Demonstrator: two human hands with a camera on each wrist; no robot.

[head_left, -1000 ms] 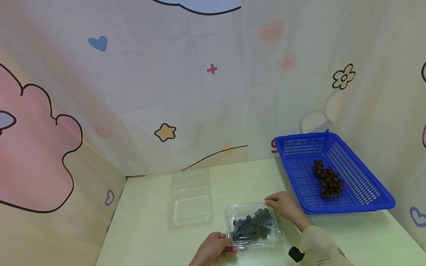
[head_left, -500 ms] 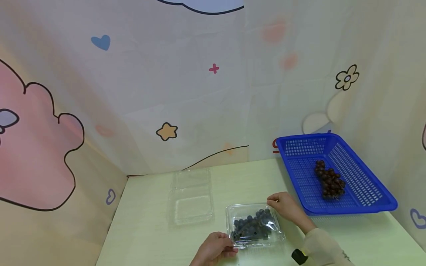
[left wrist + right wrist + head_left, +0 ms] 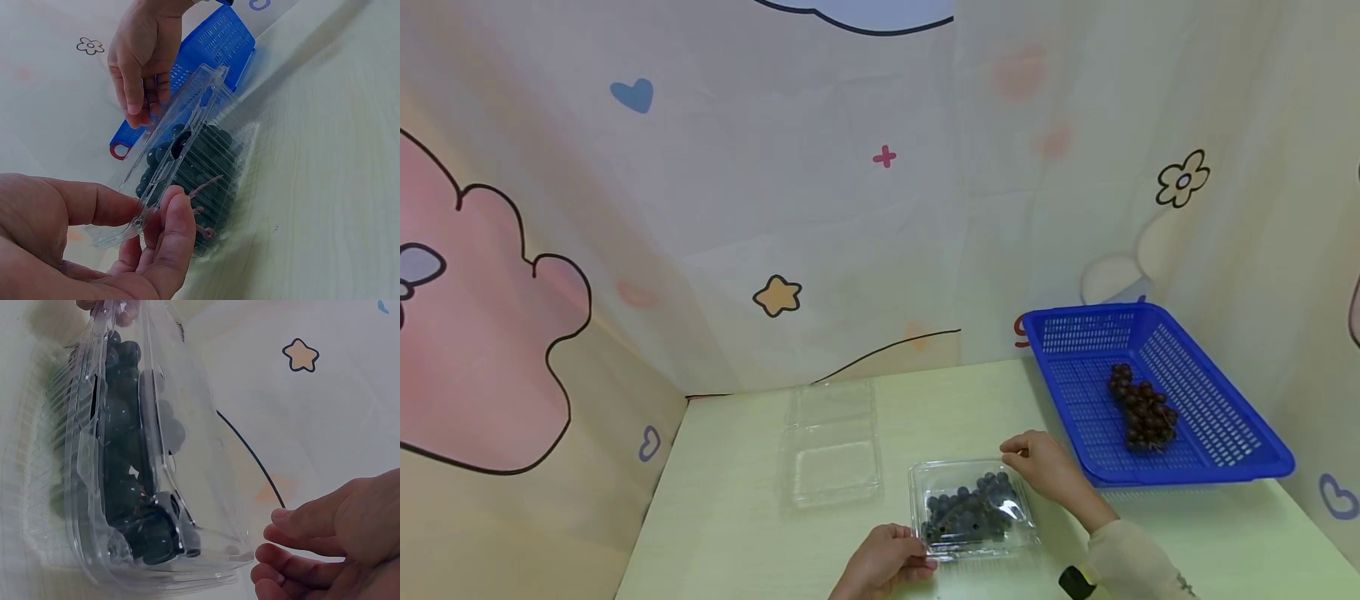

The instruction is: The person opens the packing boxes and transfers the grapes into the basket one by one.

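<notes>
A clear plastic clamshell box (image 3: 1022, 546) with its lid down stands near the front of the table, a bunch of dark grapes (image 3: 966, 510) inside. My left hand (image 3: 886, 558) pinches the rim at its front left corner between thumb and fingers, seen closely in the left wrist view. By the back right corner is my right hand (image 3: 1037, 467), its fingers loosely bent. In the right wrist view those fingertips (image 3: 265, 551) lie right beside the lid corner; whether they touch it is unclear.
Left of the box lies a second clear clamshell (image 3: 835, 471), unfolded. A blue plastic basket (image 3: 1217, 367) at the right holds a bunch of reddish-brown grapes (image 3: 1142, 408). A printed curtain (image 3: 880, 233) closes off the table's back. A black object (image 3: 1075, 582) sits by the right sleeve.
</notes>
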